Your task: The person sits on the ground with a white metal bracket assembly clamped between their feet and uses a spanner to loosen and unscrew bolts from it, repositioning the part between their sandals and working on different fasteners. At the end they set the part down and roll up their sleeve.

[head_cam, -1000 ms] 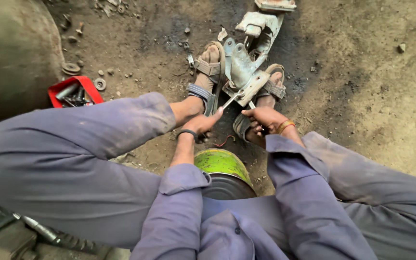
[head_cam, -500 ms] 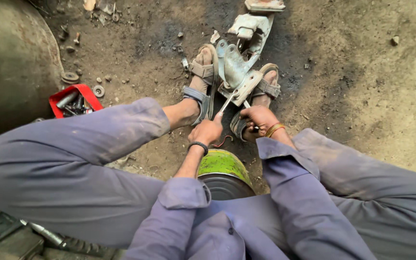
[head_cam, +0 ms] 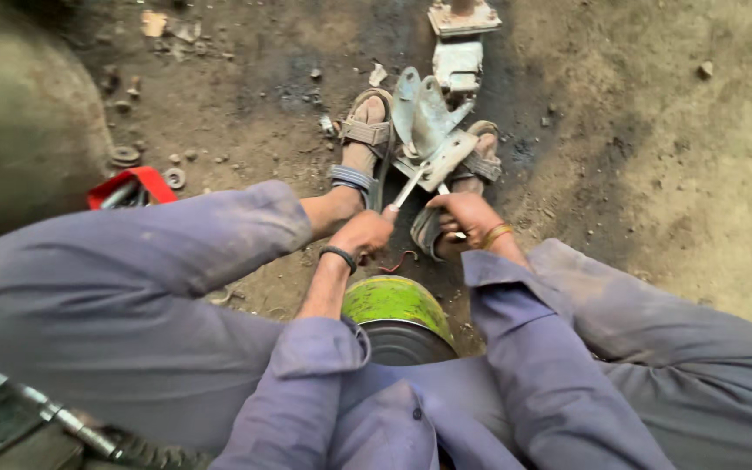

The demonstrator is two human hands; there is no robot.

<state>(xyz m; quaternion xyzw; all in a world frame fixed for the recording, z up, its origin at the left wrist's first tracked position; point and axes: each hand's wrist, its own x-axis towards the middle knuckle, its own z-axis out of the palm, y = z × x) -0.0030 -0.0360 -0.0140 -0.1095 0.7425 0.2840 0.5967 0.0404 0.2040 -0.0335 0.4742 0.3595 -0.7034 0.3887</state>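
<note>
I sit on a green drum (head_cam: 396, 302) with both sandalled feet pinning a grey metal bracket assembly (head_cam: 428, 117) to the dirt floor. My left hand (head_cam: 365, 231), with a dark band at the wrist, is closed around the handle of a thin metal tool (head_cam: 407, 186) whose tip rests against a flat plate (head_cam: 446, 160) on the bracket. My right hand (head_cam: 465, 216), with a gold bangle at the wrist, grips the near end of that plate beside my right foot.
A red tray (head_cam: 129, 184) with metal parts lies at the left near a big dark rounded body (head_cam: 19, 130). Washers and nuts (head_cam: 174, 177) are scattered on the dirt. Another grey metal piece (head_cam: 462, 17) lies at the top.
The view has shifted so the bracket sits further up in the frame. Both hands stay on the tool and plate, with the left hand a little lower.
</note>
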